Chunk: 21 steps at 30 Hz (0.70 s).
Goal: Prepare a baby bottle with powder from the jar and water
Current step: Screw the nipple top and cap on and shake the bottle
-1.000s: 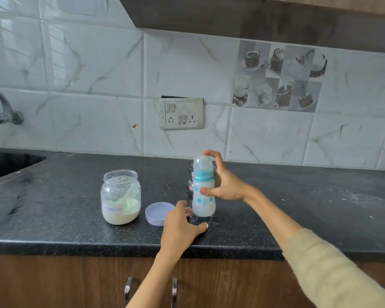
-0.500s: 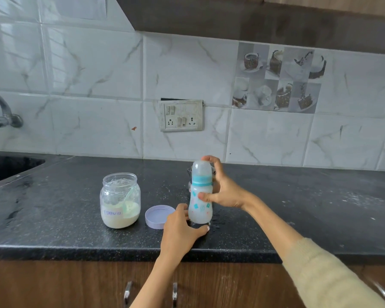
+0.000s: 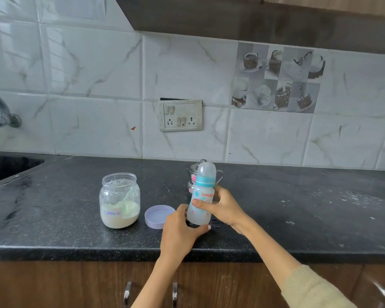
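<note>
Black speckled tabletop (image 3: 53, 218), marble-tiled wall; both hands grip capped baby bottle (image 3: 202, 194), near-upright, cap up: left hand (image 3: 180, 227) low, right hand (image 3: 222, 206) mid-body.

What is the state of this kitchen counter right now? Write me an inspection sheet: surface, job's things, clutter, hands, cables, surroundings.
Surface: black speckled countertop, pale specks and smudges at the right.
Job's things: baby bottle, teal collar and clear cap on, held upright; open formula jar, powder in its lower part, a scoop inside; its lilac lid lies upturned beside it; small steel jug behind the bottle, contents not visible.
Clutter: nothing seen.
Hands: right hand wraps the bottle's body; left hand is at its base.
Cables: nothing seen.
Surroundings: marble-look tiled wall, switch and socket plate, tap over a sink at far left, wooden cabinet doors below.
</note>
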Each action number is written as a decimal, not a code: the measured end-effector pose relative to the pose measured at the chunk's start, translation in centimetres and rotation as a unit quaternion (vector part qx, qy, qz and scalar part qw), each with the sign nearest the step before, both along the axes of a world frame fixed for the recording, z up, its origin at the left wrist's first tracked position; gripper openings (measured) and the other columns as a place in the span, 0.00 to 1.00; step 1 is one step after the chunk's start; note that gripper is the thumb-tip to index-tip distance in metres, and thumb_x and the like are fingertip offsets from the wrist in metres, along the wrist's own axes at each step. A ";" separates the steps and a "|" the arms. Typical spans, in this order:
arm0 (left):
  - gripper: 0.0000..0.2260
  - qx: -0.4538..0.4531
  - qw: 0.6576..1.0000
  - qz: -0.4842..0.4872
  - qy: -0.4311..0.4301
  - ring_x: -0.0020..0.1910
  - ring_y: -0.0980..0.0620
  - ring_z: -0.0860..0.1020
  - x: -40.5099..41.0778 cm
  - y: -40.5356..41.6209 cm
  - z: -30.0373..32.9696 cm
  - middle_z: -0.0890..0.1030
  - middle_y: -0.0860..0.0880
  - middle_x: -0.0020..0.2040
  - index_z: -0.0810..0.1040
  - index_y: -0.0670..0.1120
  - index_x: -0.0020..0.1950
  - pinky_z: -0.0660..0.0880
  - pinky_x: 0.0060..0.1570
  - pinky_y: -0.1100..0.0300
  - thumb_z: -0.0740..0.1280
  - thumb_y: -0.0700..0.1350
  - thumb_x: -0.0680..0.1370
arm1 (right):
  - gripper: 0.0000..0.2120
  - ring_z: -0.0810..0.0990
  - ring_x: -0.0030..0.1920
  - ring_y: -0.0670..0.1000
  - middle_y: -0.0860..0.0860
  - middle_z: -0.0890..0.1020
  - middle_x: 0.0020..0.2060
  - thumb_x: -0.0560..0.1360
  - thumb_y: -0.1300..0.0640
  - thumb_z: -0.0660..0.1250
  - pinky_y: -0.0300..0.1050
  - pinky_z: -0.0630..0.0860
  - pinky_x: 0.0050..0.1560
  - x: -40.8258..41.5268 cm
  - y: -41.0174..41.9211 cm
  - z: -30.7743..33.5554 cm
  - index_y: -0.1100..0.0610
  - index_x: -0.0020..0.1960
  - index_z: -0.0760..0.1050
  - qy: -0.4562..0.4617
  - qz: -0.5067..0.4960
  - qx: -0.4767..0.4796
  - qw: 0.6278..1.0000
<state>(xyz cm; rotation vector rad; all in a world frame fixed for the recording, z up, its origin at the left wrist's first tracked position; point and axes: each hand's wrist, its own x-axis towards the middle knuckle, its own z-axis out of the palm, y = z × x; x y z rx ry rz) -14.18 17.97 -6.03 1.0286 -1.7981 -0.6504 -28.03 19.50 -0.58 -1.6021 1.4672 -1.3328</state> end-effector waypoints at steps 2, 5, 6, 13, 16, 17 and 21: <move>0.26 0.007 1.000 -0.004 0.012 0.49 0.58 0.79 -0.1 0.1 0.1 0.81 0.56 0.50 0.74 0.49 0.57 0.77 0.49 0.63 0.77 0.55 0.64 | 0.20 0.81 0.51 0.46 0.47 0.82 0.50 0.67 0.55 0.77 0.40 0.79 0.48 -0.1 0.1 1.1 0.53 0.56 0.76 -0.006 -0.021 -0.018 1.000; 0.35 0.044 0.998 0.004 0.045 0.53 0.59 0.76 -0.1 0.2 0.4 0.78 0.53 0.56 0.70 0.46 0.65 0.71 0.52 0.65 0.78 0.56 0.62 | 0.13 0.81 0.45 0.44 0.45 0.82 0.44 0.67 0.59 0.76 0.35 0.78 0.43 -1.0 -0.4 4.6 0.52 0.49 0.77 -0.097 -0.070 -0.115 0.986; 0.38 0.050 0.998 0.006 0.045 0.54 0.59 0.75 -0.1 0.2 0.5 0.78 0.53 0.58 0.69 0.45 0.67 0.71 0.53 0.65 0.78 0.57 0.62 | 0.14 0.81 0.45 0.45 0.47 0.82 0.45 0.68 0.59 0.75 0.38 0.78 0.44 -1.2 -0.6 5.7 0.54 0.51 0.76 -0.125 -0.079 -0.141 0.979; 0.40 0.053 0.998 0.020 0.029 0.53 0.59 0.76 -0.1 0.4 0.6 0.79 0.52 0.57 0.70 0.45 0.65 0.72 0.52 0.66 0.78 0.60 0.59 | 0.14 0.81 0.47 0.44 0.44 0.82 0.45 0.68 0.57 0.75 0.39 0.79 0.47 -0.5 -0.7 3.7 0.51 0.51 0.77 -0.005 -0.032 -0.067 0.997; 0.37 0.052 0.998 0.019 0.017 0.52 0.60 0.76 -0.2 0.4 0.7 0.79 0.53 0.56 0.71 0.46 0.62 0.73 0.50 0.66 0.78 0.60 0.59 | 0.12 0.81 0.51 0.48 0.46 0.82 0.46 0.68 0.57 0.75 0.46 0.79 0.52 -0.5 -0.8 3.2 0.50 0.49 0.76 -0.013 -0.041 -0.053 0.998; 0.35 0.046 0.999 0.020 0.007 0.51 0.60 0.77 -0.1 0.5 0.6 0.80 0.53 0.55 0.72 0.47 0.60 0.73 0.49 0.67 0.78 0.61 0.59 | 0.14 0.80 0.51 0.47 0.46 0.82 0.48 0.68 0.56 0.76 0.42 0.79 0.51 -0.2 -0.6 2.9 0.50 0.51 0.76 0.024 -0.026 -0.035 0.999; 0.37 0.042 0.999 0.029 0.005 0.52 0.60 0.76 -0.2 0.3 0.6 0.79 0.53 0.57 0.70 0.45 0.64 0.72 0.51 0.67 0.78 0.59 0.60 | 0.14 0.79 0.47 0.43 0.42 0.80 0.45 0.68 0.55 0.75 0.32 0.76 0.41 -0.5 -0.5 3.5 0.50 0.51 0.75 -0.015 -0.062 -0.075 0.995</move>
